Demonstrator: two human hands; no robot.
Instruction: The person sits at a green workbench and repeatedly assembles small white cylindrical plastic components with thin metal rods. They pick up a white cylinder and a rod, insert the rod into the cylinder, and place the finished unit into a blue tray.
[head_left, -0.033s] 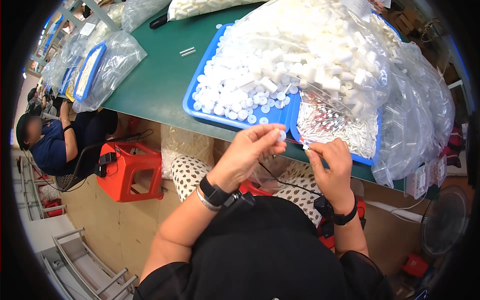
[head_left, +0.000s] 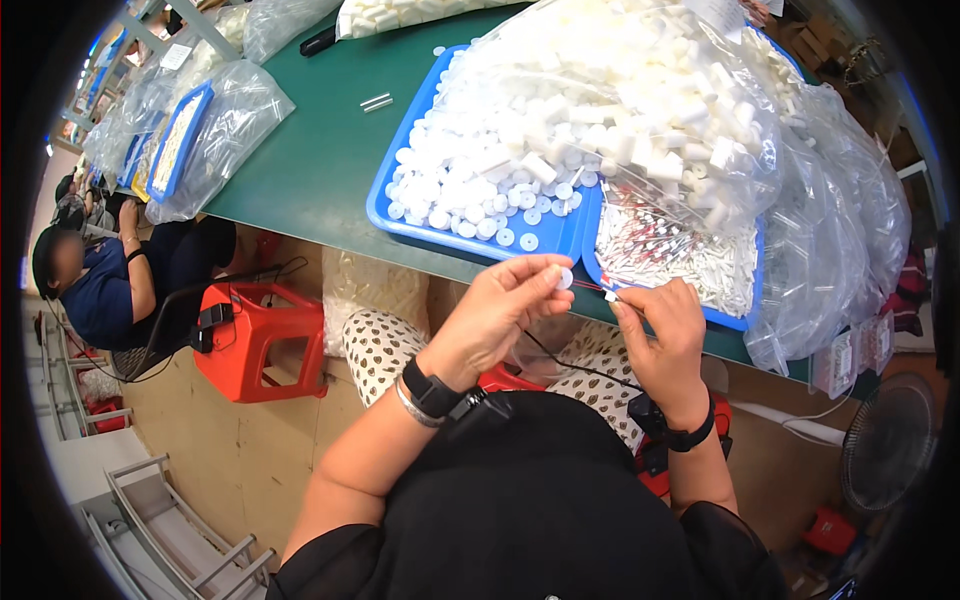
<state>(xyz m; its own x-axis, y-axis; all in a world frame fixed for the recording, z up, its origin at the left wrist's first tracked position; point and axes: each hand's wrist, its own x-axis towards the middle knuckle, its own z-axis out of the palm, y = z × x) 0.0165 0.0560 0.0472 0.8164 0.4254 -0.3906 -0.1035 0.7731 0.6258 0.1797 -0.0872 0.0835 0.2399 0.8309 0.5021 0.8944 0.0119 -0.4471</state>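
Note:
My left hand pinches a small translucent white disc between thumb and fingertips, just off the table's front edge. To its right, my right hand grips a small white connector by its end. A thin red wire runs from the connector toward the left fingertips; where it ends there is hidden. Just beyond my hands, a blue tray holds many similar discs. Beside it a second blue tray contains white slim parts and red-wired pieces.
A large clear bag of cream cylinders lies over both trays. Two metal pins rest on the green table. On the left are a red stool and a seated person; a fan stands at right.
My left hand and the disc have shifted very slightly downward. The right hand stays practically still, with the same connector in its fingers.

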